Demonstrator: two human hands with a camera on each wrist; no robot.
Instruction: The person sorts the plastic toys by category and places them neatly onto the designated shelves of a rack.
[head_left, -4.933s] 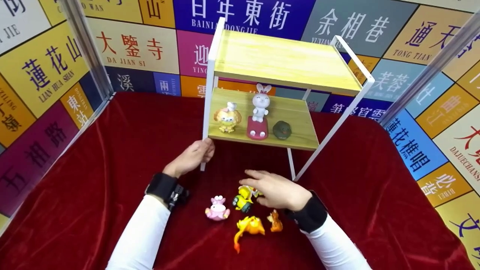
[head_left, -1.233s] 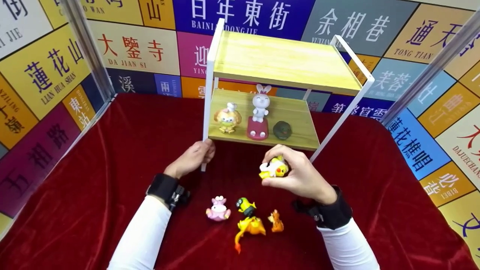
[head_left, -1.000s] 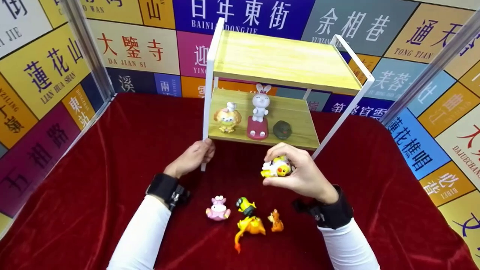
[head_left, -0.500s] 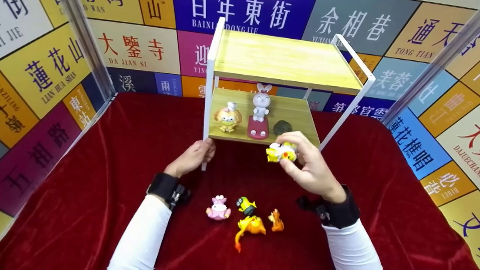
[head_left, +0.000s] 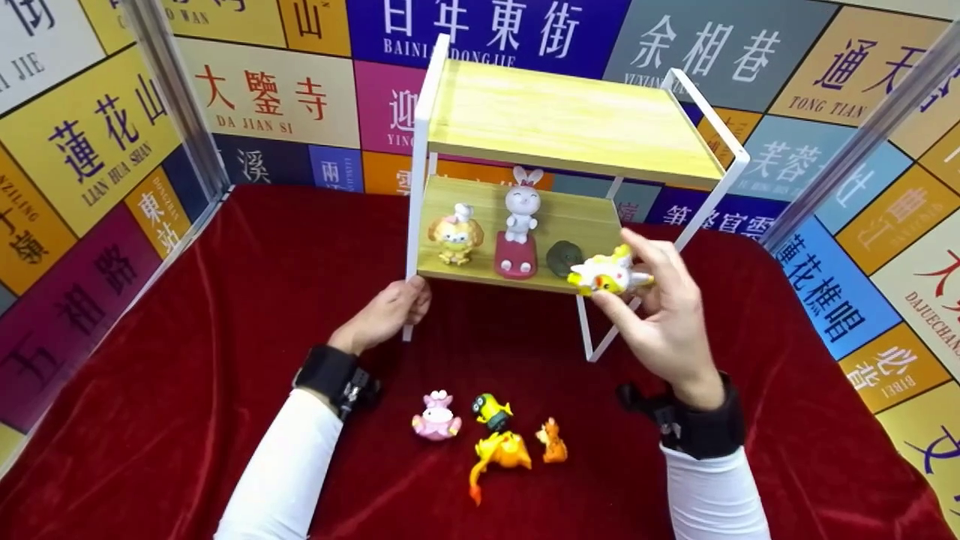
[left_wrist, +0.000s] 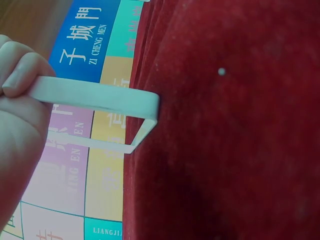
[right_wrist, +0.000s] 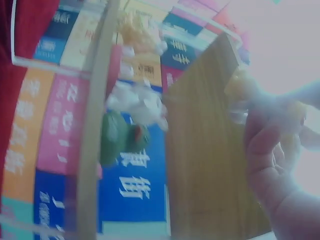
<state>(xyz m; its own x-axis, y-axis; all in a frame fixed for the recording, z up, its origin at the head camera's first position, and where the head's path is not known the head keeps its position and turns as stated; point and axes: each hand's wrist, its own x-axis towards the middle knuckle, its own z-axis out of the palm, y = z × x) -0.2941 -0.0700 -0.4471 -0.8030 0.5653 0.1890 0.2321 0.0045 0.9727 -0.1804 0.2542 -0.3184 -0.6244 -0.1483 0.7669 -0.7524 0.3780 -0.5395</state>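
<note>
My left hand grips the white front-left leg of a two-tier shelf rack; the left wrist view shows fingers curled round that white metal frame. A yellow-and-white chick figurine with an orange beak is pinched on its side between thumb and fingers of my right hand. It overlaps the right end of the lower wooden board in the head view. Beside it on that board sits a dark green duck figure. Glare blurs the chick in the right wrist view.
A white rabbit figure on a red base and a curly yellow figure share the lower board. On the red velvet cloth lie a pink figure, a minion, an orange long-tailed figure and a small brown animal.
My right hand has picked the chick up from the cloth and moved it up and right to the rack's right end. The minion has shifted and turned. My left hand keeps its place.
</note>
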